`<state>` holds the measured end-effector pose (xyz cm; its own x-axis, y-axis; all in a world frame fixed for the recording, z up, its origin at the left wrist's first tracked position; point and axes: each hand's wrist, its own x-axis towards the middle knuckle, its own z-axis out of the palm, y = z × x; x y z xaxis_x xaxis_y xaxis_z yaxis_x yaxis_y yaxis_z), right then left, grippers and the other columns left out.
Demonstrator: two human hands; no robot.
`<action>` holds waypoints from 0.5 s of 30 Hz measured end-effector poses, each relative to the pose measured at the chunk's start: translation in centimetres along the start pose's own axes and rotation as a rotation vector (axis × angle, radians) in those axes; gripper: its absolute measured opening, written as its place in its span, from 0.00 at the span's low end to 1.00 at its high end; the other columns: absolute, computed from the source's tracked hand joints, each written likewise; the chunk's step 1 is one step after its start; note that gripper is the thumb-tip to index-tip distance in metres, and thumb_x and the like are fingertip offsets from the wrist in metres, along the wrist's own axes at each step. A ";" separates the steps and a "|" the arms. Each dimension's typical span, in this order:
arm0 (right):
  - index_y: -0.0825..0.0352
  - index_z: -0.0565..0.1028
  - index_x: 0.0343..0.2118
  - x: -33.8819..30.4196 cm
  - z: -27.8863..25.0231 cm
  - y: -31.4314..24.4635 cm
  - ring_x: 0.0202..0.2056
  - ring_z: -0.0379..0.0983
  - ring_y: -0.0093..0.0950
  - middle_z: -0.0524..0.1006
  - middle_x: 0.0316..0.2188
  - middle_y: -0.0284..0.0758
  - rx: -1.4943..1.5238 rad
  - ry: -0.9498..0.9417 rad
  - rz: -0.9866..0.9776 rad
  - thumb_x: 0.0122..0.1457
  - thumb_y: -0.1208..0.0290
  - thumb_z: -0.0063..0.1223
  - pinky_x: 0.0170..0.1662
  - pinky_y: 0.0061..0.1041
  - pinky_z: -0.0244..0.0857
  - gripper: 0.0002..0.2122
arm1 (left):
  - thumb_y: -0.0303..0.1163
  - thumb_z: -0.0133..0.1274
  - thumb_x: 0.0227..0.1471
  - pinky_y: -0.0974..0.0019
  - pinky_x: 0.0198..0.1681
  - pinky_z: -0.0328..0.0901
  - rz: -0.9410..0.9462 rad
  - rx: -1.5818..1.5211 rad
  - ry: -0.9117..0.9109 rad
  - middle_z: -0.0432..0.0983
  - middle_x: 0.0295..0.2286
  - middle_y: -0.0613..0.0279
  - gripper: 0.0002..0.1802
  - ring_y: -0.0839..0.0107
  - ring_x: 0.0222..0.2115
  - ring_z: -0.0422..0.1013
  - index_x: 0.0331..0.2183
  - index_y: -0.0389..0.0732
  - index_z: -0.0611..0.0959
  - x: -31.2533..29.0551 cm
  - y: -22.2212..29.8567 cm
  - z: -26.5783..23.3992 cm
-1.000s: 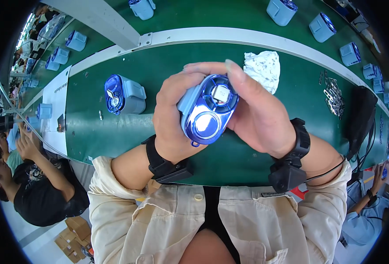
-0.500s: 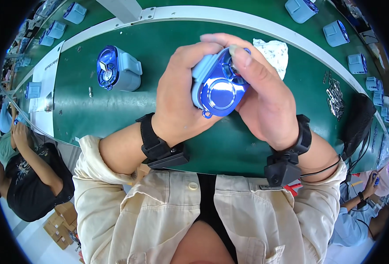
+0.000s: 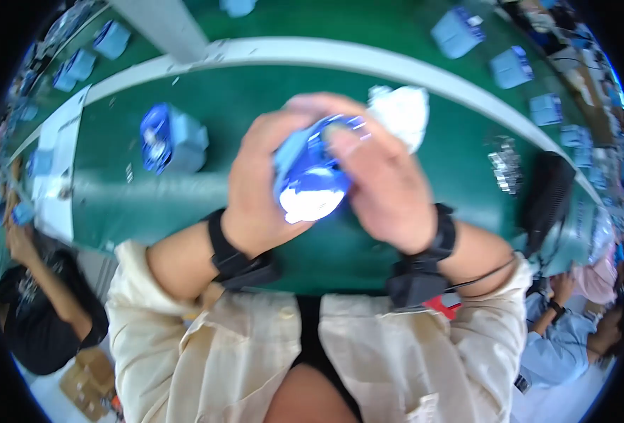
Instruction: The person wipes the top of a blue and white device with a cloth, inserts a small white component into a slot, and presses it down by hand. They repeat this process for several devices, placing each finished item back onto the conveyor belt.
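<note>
Two bare hands are holding one pale blue plastic tub [image 3: 301, 169] with a shiny dark blue top [image 3: 315, 192], and the tub is sitting in the middle of the head view, over a smooth green table [image 3: 139, 215]. The left hand [image 3: 252, 187] is curling its fingers round the tub's left side, closing on the tub alone. The right hand [image 3: 389, 180] is wrapping its fingers round the far side and bending its thumb over the upper end of the top, so it is gripping the same tub.

A second ago a round ring with a white square in it was showing at that upper end; now the thumb is covering it. So the thumb seems to be working there while the left hand is keeping the tub steady. Everything is lying lower and more left than half a second ago, so the head is probably moving.

Blur is smearing the fingers, and glare is hiding the top's lower round part. The hands are covering the tub's bottom. At left, a second pale blue tub [image 3: 186, 141] is standing blurred. A crumpled white lump [image 3: 401, 118] is lying upper right of the hands, partly hidden. Farther right, silver metal bits [image 3: 506, 167] are blurring together, so I am not making out their shapes.
</note>
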<state>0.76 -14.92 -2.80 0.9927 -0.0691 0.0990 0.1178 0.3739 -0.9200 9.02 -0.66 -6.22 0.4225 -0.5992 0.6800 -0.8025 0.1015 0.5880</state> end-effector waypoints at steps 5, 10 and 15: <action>0.71 0.65 0.57 0.8 -0.8 0.3 0.48 0.71 0.25 0.73 0.47 0.38 0.098 0.005 0.105 0.66 0.63 0.44 0.53 0.25 0.64 0.21 | 0.30 0.72 0.34 0.58 0.47 0.65 -0.159 0.045 0.043 0.69 0.45 0.50 0.44 0.54 0.42 0.70 0.52 0.37 0.65 -0.5 0.6 0.2; 0.69 0.65 0.58 1.7 -0.7 -0.6 0.46 0.72 0.24 0.74 0.45 0.35 0.144 -0.023 0.200 0.65 0.59 0.47 0.50 0.25 0.66 0.23 | 0.32 0.73 0.33 0.55 0.53 0.61 -0.166 -0.023 -0.003 0.62 0.51 0.46 0.51 0.51 0.50 0.64 0.55 0.38 0.60 -0.5 -0.2 0.4; 0.67 0.69 0.52 7.0 -5.1 -3.9 0.40 0.74 0.23 0.75 0.39 0.32 -0.174 0.183 0.046 0.64 0.56 0.48 0.43 0.24 0.70 0.21 | 0.34 0.72 0.34 0.51 0.56 0.57 -0.070 0.050 0.114 0.57 0.53 0.42 0.51 0.48 0.55 0.57 0.56 0.37 0.59 0.2 -0.3 0.8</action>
<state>7.07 -21.57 -0.48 0.9738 -0.2273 -0.0002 0.0505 0.2172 -0.9748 9.00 -1.49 -6.61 0.5211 -0.5095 0.6848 -0.7881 0.0209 0.6153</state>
